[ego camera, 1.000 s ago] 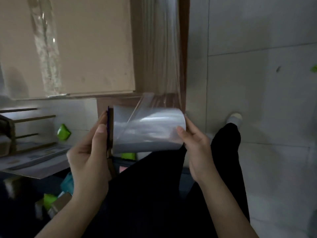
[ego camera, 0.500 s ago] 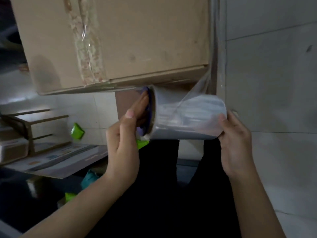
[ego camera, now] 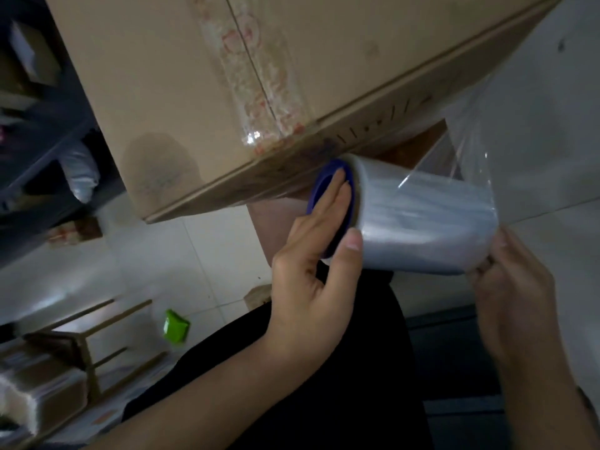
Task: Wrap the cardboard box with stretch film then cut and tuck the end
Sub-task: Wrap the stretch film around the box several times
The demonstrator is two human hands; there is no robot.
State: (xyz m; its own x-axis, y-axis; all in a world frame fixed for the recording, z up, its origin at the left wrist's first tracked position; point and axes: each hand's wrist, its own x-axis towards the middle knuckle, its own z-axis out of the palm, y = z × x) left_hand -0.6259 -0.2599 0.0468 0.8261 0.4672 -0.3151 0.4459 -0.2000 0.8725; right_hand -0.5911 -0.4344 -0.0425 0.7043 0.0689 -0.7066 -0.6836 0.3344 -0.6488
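Position: the cardboard box [ego camera: 162, 92] sits raised above the tiled floor [ego camera: 207, 254], its taped seam facing me. The stretch film roll [ego camera: 422, 228] lies crosswise just under the box's near lower edge.

Grip: my left hand [ego camera: 311, 280] grasps the roll at its blue core end [ego camera: 319, 186], with the fingers [ego camera: 339, 193] laid into the cap and the thumb on the film. My right hand [ego camera: 513, 297] grasps the opposite end, curled round its rim.

The film sheet [ego camera: 467, 131] runs from the roll up to the box's right corner, drawn out but creased.

Assessment: wrapping appears to be under way; cutting and tucking are not yet due.

Recommended: keep the roll parallel to the box edge, let it turn between both hands, and hold even tension so the sheet lies flat across the near face.

Risk: an uneven pull would likely bunch the film at the corner.
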